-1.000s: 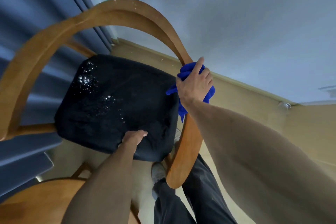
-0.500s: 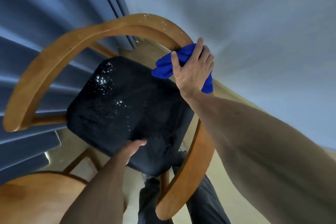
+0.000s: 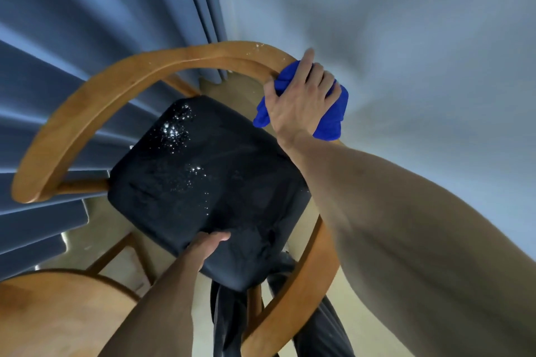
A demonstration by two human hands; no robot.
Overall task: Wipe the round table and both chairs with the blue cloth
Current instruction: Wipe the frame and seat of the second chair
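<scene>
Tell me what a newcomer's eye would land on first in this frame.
The vivid blue cloth stands out first, bunched under the right hand and pressed on the curved wooden backrest rail at upper right. Next come the white specks scattered over the black seat cushion in the middle, with the left hand resting on its near edge.

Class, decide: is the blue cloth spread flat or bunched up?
Bunched: the blue cloth bulges in folds under the right hand gripping it against the chair rail.
</scene>
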